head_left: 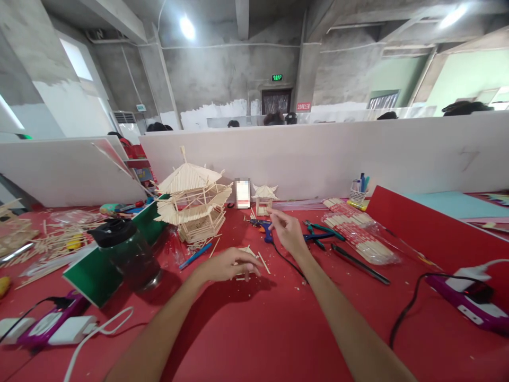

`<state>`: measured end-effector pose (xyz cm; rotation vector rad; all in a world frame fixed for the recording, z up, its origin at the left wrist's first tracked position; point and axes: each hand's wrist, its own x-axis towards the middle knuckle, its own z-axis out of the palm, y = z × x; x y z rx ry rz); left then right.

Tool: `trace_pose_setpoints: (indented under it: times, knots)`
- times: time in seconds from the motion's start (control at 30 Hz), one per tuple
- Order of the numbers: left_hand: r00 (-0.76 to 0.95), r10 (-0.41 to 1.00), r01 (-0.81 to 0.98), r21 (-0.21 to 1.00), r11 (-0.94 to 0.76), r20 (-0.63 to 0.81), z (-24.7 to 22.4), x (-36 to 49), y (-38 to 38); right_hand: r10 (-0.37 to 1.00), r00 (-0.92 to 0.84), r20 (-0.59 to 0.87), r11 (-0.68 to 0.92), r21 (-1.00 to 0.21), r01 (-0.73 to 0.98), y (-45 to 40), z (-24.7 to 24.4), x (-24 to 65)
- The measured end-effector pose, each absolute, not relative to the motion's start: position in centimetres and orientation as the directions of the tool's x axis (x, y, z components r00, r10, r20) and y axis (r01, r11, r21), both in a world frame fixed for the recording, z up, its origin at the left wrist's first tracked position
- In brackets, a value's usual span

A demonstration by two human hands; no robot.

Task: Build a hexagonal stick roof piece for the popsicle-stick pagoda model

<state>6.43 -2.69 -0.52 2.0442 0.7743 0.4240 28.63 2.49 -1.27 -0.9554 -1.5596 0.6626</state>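
Observation:
My left hand (228, 265) reaches over a small frame of thin wooden sticks (240, 277) low on the red table, its fingers stretched out and apart. The palm and fingers hide most of that frame, so I cannot tell how firmly they touch it. A loose stick (264, 262) lies just right of the fingertips. My right hand (287, 229) is raised in front of a small stick pavilion (264, 199), its fingers bent together; anything between them is too small to make out. Beside it lies a blue glue gun (268, 232) with a black cord.
A large stick pavilion (191, 201) stands left, near a dark water bottle (126, 254) and a blue pen (195, 256). Bagged stick bundles (360, 233), green-handled pliers (314, 236) and a black cutter-like tool (360, 264) lie right. Purple power strips (469, 305) flank the front. A lit phone (242, 193) stands behind.

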Motion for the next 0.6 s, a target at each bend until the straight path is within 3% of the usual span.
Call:
trace_pose_setpoints:
  times: [0.07,0.13,0.23,0.3,0.37,0.47,0.53,0.6]
  knots:
    - [0.778,0.627,0.232,0.907,-0.352,0.044,-0.5,6.8,-3.0,0.837,-0.22,0.501,0.545,-0.73,0.412,2.2,-1.7,28.2]
    - [0.708,0.681,0.111,0.924,-0.365,0.184,-0.5,6.8,-2.8,0.792,-0.486,0.371,0.588,-0.678,0.441,1.6,-2.0,27.5]
    - [0.448,0.821,0.124,0.884,-0.45,0.355,-0.4,6.2,-1.6,0.584,-0.804,0.113,0.469,-0.855,0.22,0.1,-1.9,26.6]
    - [0.326,0.875,0.283,0.846,-0.452,0.358,-0.5,5.7,-0.7,0.438,-0.894,0.091,0.289,-0.956,0.044,-0.7,-1.4,26.3]
    - [0.331,0.888,0.434,0.783,-0.444,0.32,-0.9,5.4,-0.3,0.419,-0.888,0.191,0.188,-0.975,-0.12,-1.1,-0.9,26.3]
    - [0.534,0.824,0.469,0.744,-0.476,0.191,-1.4,5.7,-0.7,0.613,-0.681,0.402,0.238,-0.915,-0.326,-0.5,-0.5,26.5]
    - [0.663,0.743,0.409,0.783,-0.468,0.098,-1.5,6.2,-1.4,0.747,-0.492,0.447,0.333,-0.892,-0.305,0.4,-0.8,26.8]
    - [0.704,0.708,0.351,0.843,-0.408,0.05,-1.2,6.6,-2.1,0.825,-0.381,0.418,0.409,-0.906,-0.107,1.4,-1.4,26.9]
